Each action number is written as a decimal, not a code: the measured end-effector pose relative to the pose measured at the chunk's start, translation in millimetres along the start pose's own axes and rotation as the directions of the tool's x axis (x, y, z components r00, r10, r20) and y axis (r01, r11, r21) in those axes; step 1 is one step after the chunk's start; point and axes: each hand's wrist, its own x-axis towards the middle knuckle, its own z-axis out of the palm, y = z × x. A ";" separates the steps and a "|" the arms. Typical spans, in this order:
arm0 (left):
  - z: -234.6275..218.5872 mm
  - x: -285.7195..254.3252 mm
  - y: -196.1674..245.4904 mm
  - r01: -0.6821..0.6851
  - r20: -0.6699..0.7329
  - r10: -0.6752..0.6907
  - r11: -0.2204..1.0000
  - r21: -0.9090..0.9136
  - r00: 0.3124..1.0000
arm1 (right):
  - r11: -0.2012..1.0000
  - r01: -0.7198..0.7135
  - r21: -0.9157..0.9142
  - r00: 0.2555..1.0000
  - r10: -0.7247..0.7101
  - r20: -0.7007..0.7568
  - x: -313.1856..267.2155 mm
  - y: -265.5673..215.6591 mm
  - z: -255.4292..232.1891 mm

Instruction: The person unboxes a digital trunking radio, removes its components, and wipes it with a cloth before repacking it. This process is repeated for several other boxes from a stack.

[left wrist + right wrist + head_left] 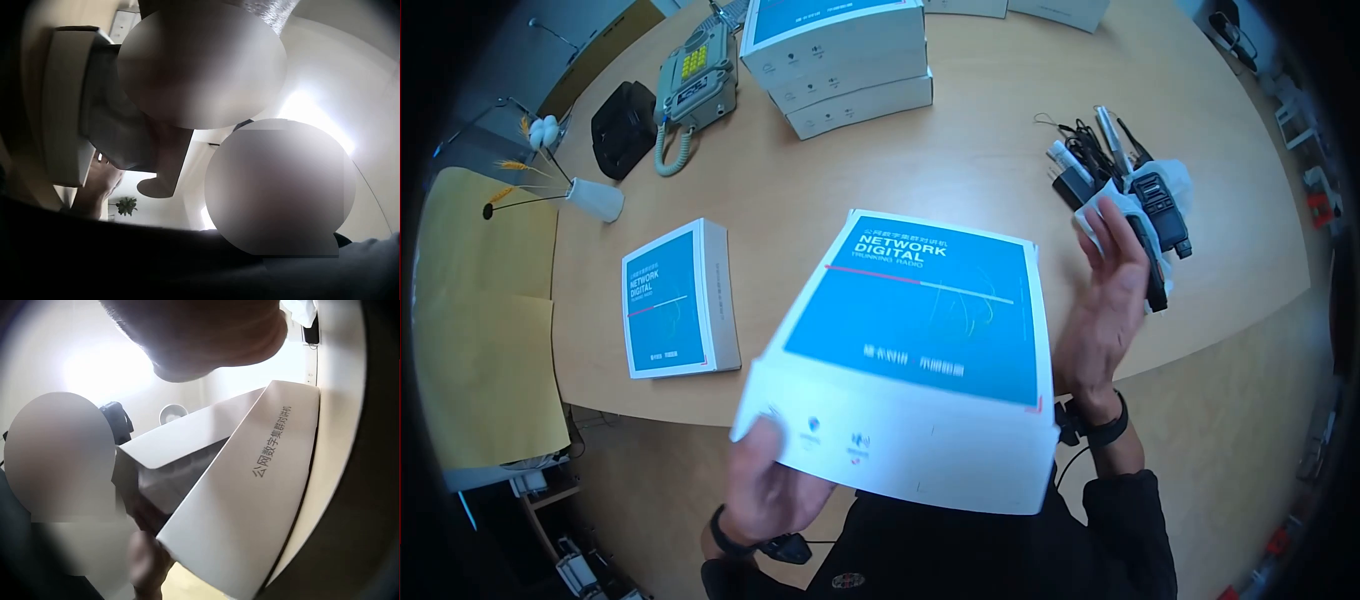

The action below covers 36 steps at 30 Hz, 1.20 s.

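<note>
A white cardboard box with a blue printed top tilts over the front of the table in the head view. My left hand grips its near left corner, thumb on the white front flap. The right wrist view shows the box's lettered side and a gap under the raised flap, with grey inner packing behind it. To the right of the box my right hand is raised with fingers extended, holding nothing. Its fingertips overlap a handheld radio beside a second radio in thin white wrapping.
Another blue-topped box stands at the left. Behind are stacked boxes, a corded telephone, a black pouch and a white vase. Black cables and a charger lie beyond the radios.
</note>
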 end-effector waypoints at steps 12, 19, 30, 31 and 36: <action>39.6 150.7 70.1 -0.612 0.579 0.232 0.103 0.784 0.782 | 0.590 0.793 -0.149 0.436 -0.380 0.816 -59.4 -27.8 -9.1; 31.7 138.0 68.3 -0.466 0.699 0.197 -0.618 0.633 0.688 | 0.734 0.678 -0.046 0.377 -0.294 0.878 -38.1 -30.1 -32.6; 29.9 62.7 78.0 -0.653 0.763 0.150 -0.432 0.622 0.628 | 0.765 0.639 -0.078 0.415 -0.257 0.873 -36.4 -21.1 -37.0; 28.7 48.8 60.4 -0.643 0.835 0.197 -0.556 0.527 0.514 | 0.731 0.673 -0.114 0.466 -0.299 0.833 -38.9 -15.9 -39.1; -9.5 45.4 -5.6 -0.630 0.861 0.138 -0.626 0.458 0.489 | 0.651 0.731 -0.203 0.579 -0.435 0.689 -40.2 -2.1 -41.1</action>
